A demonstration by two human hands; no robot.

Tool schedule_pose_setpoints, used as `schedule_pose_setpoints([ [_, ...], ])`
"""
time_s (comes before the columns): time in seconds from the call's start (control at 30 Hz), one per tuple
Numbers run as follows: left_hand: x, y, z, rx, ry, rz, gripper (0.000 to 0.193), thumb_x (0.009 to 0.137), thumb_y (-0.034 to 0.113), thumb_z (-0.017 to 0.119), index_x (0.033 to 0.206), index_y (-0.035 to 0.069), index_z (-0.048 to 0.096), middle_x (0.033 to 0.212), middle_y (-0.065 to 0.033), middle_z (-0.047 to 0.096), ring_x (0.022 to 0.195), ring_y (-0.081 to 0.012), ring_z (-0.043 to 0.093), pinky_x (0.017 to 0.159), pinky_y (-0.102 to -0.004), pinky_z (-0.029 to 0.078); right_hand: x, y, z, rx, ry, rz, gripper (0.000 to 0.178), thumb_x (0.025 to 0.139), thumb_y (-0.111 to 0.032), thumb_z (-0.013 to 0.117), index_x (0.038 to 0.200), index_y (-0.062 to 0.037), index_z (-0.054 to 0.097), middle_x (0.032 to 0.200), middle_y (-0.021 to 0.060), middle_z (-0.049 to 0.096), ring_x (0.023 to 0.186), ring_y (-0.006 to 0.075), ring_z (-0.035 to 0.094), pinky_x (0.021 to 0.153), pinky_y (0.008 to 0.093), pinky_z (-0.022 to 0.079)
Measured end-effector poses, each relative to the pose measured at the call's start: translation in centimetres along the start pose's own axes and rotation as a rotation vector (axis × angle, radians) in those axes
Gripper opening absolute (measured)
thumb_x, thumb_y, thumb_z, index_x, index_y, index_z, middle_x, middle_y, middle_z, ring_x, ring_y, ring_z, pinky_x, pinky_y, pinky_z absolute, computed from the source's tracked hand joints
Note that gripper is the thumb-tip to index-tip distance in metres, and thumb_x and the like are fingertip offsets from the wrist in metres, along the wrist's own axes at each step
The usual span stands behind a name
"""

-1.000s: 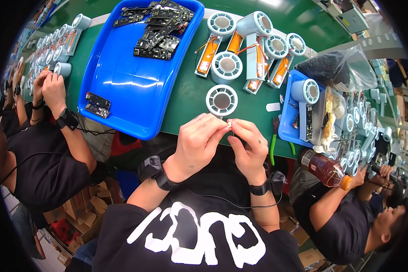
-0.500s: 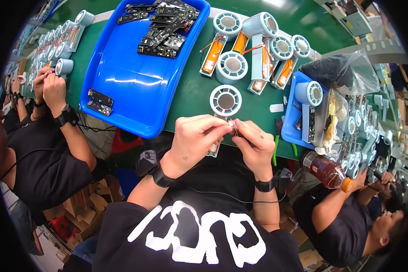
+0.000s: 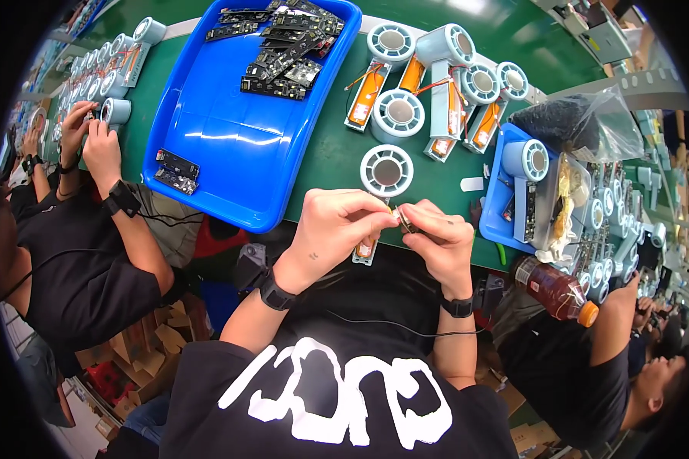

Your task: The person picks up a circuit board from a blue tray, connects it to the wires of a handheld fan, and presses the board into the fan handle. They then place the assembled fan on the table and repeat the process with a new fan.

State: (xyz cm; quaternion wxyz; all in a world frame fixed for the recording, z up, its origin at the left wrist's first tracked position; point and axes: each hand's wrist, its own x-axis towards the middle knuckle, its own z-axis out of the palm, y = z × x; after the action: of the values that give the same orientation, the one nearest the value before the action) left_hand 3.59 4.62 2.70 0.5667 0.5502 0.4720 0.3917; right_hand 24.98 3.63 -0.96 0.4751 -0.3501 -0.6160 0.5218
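Right of the blue tray [image 3: 222,164], left hand [image 3: 331,229] pinches a pale bit [image 3: 396,215], right hand [image 3: 445,245] a thin dark piece [image 3: 407,222]; slack fingers could drop either

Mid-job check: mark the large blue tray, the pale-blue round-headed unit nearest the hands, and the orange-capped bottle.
Large blue tray [image 3: 233,170]: head view, bare floor.
Pale-blue round-headed unit [image 3: 386,170]: head view, grey disc in its round head.
Orange-capped bottle [image 3: 553,293]: head view, middle of its body.
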Motion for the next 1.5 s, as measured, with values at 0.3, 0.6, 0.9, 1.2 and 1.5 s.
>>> schedule_pose_setpoints([
  [0.3, 1.0, -1.5, -0.8, 0.222, 0.012, 0.528, 0.02, 0.074, -0.001, 0.085, 0.093, 0.001, 0.078, 0.088, -0.0104, 0.074, 0.075, -0.0188, 0.072, 0.066, -0.0284, 0.058, -0.6, 0.6, 0.8, 0.257, -0.008, 0.091, 0.049, 0.077, 0.017, 0.074, 0.124, 0.0028, 0.071, 0.112, 0.0164, 0.076, 0.091, 0.0218, 0.07, 0.082, 0.0318, 0.056],
  [0.6, 1.9, -2.1, -1.5, 0.191, -0.083, 0.59, 0.023, 0.072, 0.001, 0.087, 0.093, 0.002, 0.078, 0.088, -0.0089, 0.072, 0.073, -0.0189, 0.071, 0.064, -0.0283, 0.057, -0.5, 0.7, 0.7, 0.26, -0.062, 0.061, 0.049, 0.079, 0.02, 0.068, 0.126, 0.0046, 0.07, 0.102, 0.0173, 0.074, 0.084, 0.0207, 0.067, 0.072, 0.0304, 0.054],
  [0.9, -1.4, -2.6, -2.6, 0.392, 0.143, 0.451, 0.031, 0.074, -0.001, 0.084, 0.103, 0.005, 0.078, 0.091, -0.0083, 0.065, 0.066, -0.0176, 0.065, 0.059, -0.0271, 0.053, -0.4, -0.2, 1.9, 0.445, 0.193, 0.244, 0.046, 0.087, 0.014, 0.061, 0.133, 0.0051, 0.062, 0.114, 0.022, 0.072, 0.087, 0.0218, 0.068, 0.073, 0.0349, 0.057],
  [1.2, 0.5, -3.1, 0.0, 0.371, 0.024, 0.594, 0.027, 0.075, -0.003, 0.08, 0.1, 0.006, 0.076, 0.074, -0.0052, 0.064, 0.059, -0.0179, 0.064, 0.053, -0.0282, 0.047, -1.6, -0.3, 3.0, 0.393, 0.278, 0.227, 0.044, 0.09, 0.013, 0.064, 0.132, 0.005, 0.058, 0.12, 0.0205, 0.069, 0.097, 0.0227, 0.069, 0.079, 0.0353, 0.06],
  [1.5, 0.8, -2.2, 0.5, 0.519, 0.044, 0.682, 0.019, 0.075, 0.002, 0.082, 0.09, 0.006, 0.07, 0.065, -0.0027, 0.062, 0.054, -0.0194, 0.063, 0.05, -0.0297, 0.045, -4.1, -0.3, 3.7, 0.025, 0.352, 0.133, 0.047, 0.085, 0.019, 0.067, 0.13, 0.0065, 0.06, 0.121, 0.0194, 0.069, 0.102, 0.023, 0.07, 0.089, 0.0347, 0.06],
])
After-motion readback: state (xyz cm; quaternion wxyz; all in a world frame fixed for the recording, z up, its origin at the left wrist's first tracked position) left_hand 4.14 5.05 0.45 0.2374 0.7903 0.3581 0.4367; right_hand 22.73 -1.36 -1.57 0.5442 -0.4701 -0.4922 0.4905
